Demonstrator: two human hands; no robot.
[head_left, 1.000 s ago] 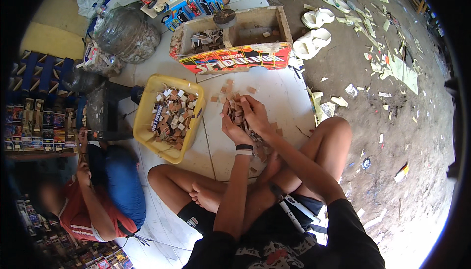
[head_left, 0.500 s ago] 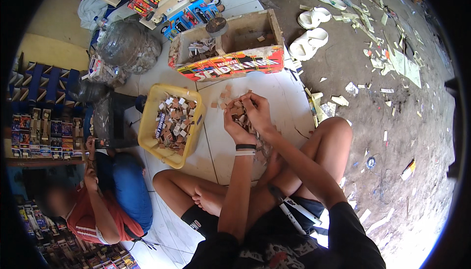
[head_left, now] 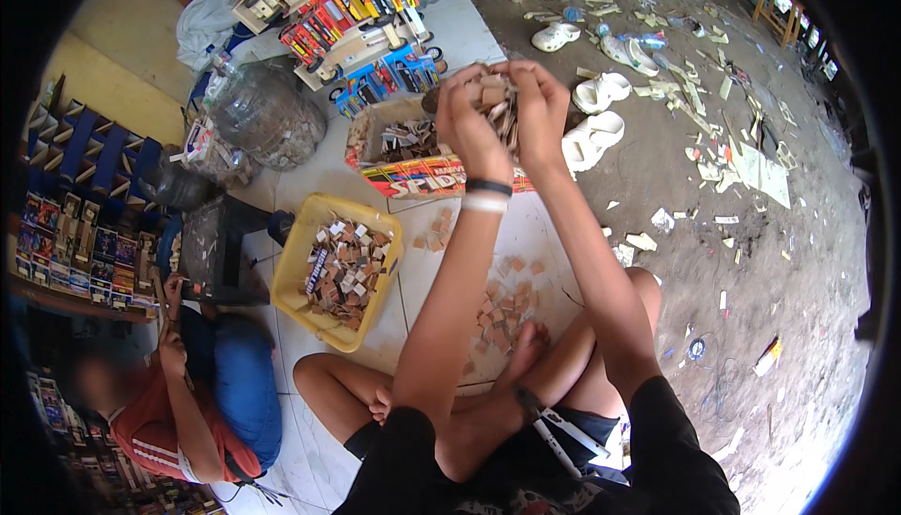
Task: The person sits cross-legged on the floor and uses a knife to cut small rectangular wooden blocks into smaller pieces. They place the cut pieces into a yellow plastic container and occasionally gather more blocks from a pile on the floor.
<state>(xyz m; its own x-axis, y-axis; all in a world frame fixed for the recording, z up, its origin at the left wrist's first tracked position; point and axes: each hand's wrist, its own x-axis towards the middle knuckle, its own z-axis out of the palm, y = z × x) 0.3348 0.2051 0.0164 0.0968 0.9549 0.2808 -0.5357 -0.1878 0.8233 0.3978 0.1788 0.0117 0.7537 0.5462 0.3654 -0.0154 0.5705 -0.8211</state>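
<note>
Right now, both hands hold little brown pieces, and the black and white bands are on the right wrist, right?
Wrong wrist: the head view shows the black and white bands on the left one. The left hand and right hand do hold little brown pieces.

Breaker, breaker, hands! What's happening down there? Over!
Left hand and right hand cupped together around small brown pieces. More loose pieces on white tiles. Hands hide part of the red-fronted box. Over.
</note>
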